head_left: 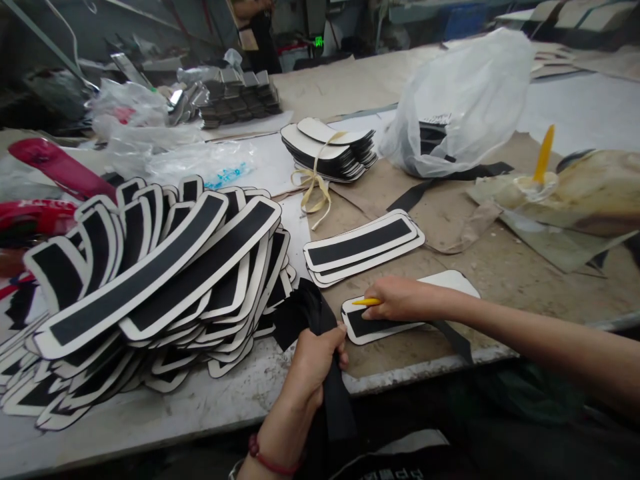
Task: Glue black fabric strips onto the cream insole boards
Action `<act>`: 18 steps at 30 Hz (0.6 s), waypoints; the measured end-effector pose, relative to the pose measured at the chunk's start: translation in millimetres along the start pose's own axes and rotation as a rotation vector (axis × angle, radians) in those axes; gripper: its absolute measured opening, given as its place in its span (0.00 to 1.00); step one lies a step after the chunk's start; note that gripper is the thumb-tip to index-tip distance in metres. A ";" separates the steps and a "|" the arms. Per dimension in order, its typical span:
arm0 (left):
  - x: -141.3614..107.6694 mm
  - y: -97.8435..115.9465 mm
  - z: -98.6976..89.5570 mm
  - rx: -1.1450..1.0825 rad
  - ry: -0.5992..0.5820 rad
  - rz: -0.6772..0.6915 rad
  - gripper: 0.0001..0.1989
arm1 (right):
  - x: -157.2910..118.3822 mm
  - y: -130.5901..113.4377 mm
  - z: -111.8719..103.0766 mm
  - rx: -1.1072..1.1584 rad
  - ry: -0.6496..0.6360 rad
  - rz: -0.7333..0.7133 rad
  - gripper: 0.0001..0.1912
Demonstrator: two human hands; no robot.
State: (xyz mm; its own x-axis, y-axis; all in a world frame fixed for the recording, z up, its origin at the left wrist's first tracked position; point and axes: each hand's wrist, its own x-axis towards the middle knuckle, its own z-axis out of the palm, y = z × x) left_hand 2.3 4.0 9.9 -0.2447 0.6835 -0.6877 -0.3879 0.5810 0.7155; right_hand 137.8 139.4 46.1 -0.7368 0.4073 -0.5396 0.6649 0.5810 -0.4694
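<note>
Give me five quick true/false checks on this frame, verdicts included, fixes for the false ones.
1. The left hand grips black strips. True.
2. A yellow tool pokes out of the right hand. True.
3. The tied stack is bound in bright red. False: the ribbon on the tied stack is pale yellow.
4. The big pile lies to the right of both hands. False: the big pile is to their left.
5. A translucent plastic bag sits on the table beyond the right hand. True.
</note>
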 end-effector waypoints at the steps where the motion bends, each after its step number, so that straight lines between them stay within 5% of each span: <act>1: 0.3 0.8 0.5 0.005 -0.004 0.000 0.10 | 1.5 0.2 0.8 -0.006 -0.004 0.008 0.13; 18: 3.4 13.1 14.4 0.137 0.127 -0.100 0.18 | 2.3 -3.3 2.9 -0.069 0.018 0.045 0.16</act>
State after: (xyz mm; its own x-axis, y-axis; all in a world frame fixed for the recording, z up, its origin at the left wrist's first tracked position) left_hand 9.2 20.3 18.7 -0.3245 0.5634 -0.7598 -0.2933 0.7037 0.6471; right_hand 134.3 136.4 44.4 -0.7092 0.4459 -0.5461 0.6875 0.6092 -0.3953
